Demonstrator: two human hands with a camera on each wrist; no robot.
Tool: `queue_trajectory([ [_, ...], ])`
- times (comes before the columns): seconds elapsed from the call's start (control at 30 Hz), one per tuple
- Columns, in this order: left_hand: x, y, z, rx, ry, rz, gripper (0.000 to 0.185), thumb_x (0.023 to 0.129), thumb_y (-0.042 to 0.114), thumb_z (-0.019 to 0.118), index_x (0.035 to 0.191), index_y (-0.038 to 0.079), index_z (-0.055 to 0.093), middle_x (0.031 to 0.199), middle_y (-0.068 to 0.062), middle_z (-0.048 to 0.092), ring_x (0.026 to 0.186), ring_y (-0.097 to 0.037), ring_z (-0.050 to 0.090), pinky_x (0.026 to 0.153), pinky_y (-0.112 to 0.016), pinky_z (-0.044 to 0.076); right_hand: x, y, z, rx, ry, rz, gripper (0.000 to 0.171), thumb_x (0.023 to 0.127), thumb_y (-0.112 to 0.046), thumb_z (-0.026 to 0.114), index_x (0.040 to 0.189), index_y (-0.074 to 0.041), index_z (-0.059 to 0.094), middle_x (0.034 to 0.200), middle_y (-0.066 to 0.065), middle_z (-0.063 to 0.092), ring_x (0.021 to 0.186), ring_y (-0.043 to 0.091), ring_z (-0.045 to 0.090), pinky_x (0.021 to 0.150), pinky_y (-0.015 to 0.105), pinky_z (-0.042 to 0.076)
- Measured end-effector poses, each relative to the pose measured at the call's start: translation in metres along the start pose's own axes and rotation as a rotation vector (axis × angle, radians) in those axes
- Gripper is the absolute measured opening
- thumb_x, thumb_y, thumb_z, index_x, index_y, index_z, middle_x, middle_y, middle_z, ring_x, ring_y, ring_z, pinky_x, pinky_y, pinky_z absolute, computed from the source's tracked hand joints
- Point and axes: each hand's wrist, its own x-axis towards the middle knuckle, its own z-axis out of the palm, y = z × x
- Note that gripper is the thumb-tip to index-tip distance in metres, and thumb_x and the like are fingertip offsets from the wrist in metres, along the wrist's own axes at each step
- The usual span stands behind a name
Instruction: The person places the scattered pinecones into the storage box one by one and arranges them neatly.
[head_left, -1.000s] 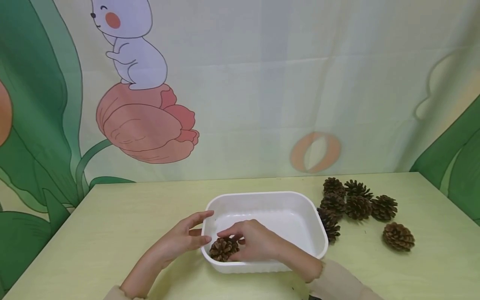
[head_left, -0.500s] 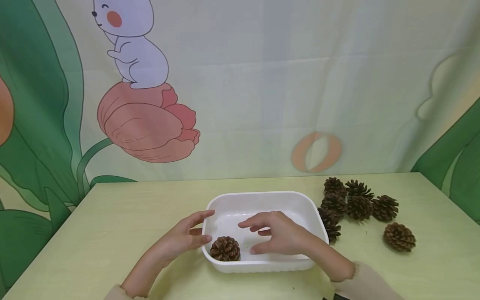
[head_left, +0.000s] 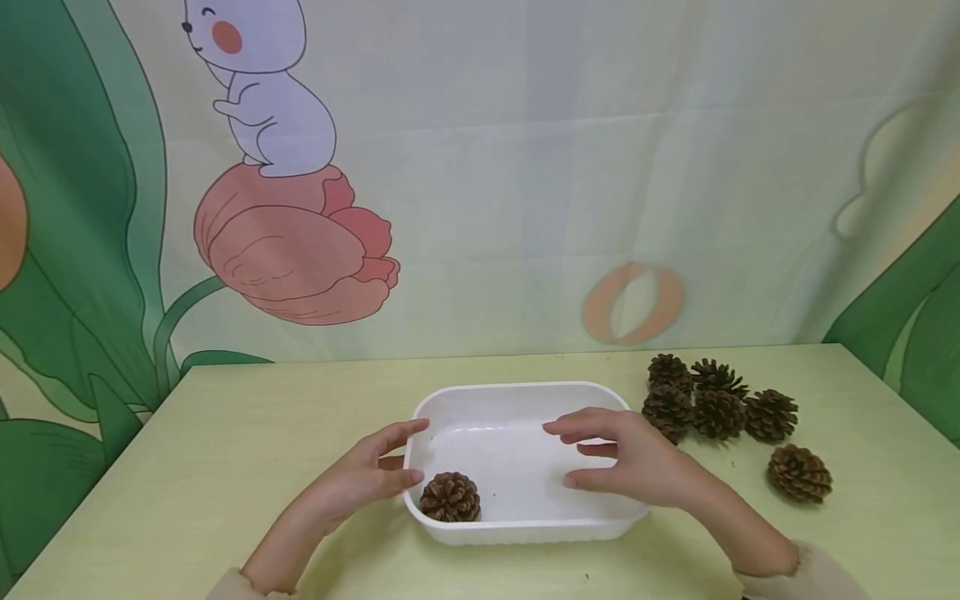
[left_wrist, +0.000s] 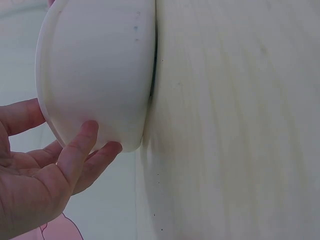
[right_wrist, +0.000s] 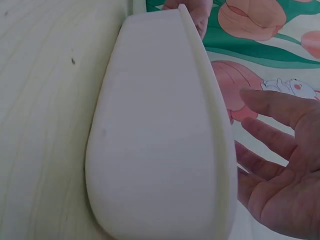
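pine cones (head_left: 712, 400) sit in a bunch at the right of the head view, on the pale green table (head_left: 225, 433). one of them is partly hidden behind the right hand (head_left: 637, 458), so the bunch is hard to count. one more pine cone (head_left: 799, 472) lies alone, a little lower and further right. both arms are cut off at the bottom edge of the frame. there is no writing to read anywhere, only a cloth backdrop (head_left: 525, 167) with a cartoon rabbit (head_left: 262, 92) on a pink flower (head_left: 292, 246).

the white tray (head_left: 517, 387) is in the lower middle of the head view. inside it is one brown pine cone (head_left: 450, 497), in the lower left corner of the tray. the rest of the tray floor is bare white.

the left hand (head_left: 360, 479) is at the left end of the tray. its fingers are nearly straight and its fingertips touch the tray's outer wall, which the left wrist view shows up close (left_wrist: 90, 135). the right hand is over the right end of the tray with loose, spread fingers, and it holds nothing. in the right wrist view the tray wall (right_wrist: 155, 150) fills the frame, and the cone inside cannot be seen.
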Motion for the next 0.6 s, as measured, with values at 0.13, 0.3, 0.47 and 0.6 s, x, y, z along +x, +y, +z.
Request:
queue_trajectory([
  [0.13,0.0,0.0,-0.001,-0.001,-0.008,0.009,0.061,0.086,0.006,0.058,0.14,0.003,0.029,0.141,-0.026,0.027,0.125,-0.042,0.038,0.093,-0.042,0.047,-0.008,0.002,-0.01,-0.006,0.023,-0.008,0.049,0.078,-0.025,0.071,0.117,0.001,0.057,0.117,0.02,0.057,0.102,-0.002,0.056,0.088,0.033,0.05],
  [0.3,0.0,0.0,-0.001,0.003,-0.014,0.015,0.061,0.086,0.006,0.058,0.14,0.003,0.029,0.14,-0.026,0.027,0.125,-0.043,0.038,0.093,-0.043,0.047,-0.017,0.004,-0.022,-0.032,0.042,0.013,0.048,0.078,-0.024,0.071,0.117,-0.001,0.057,0.118,0.019,0.057,0.105,-0.008,0.052,0.088,0.032,0.05],
  [0.47,0.0,0.0,-0.001,0.004,-0.006,0.01,0.061,0.086,0.007,0.058,0.14,0.004,0.03,0.14,-0.025,0.028,0.125,-0.042,0.038,0.093,-0.043,0.047,-0.029,0.005,-0.037,-0.068,0.088,0.063,0.048,0.078,-0.022,0.071,0.12,-0.004,0.057,0.122,0.018,0.055,0.105,-0.007,0.053,0.087,0.028,0.051],
  [0.6,0.0,0.0,-0.001,-0.001,-0.005,0.005,0.061,0.086,0.007,0.059,0.14,0.004,0.03,0.14,-0.024,0.028,0.125,-0.042,0.038,0.093,-0.042,0.047,-0.041,0.01,-0.051,-0.124,0.157,0.069,0.048,0.076,-0.017,0.072,0.12,-0.003,0.057,0.121,0.007,0.057,0.103,-0.009,0.053,0.084,0.02,0.051],
])
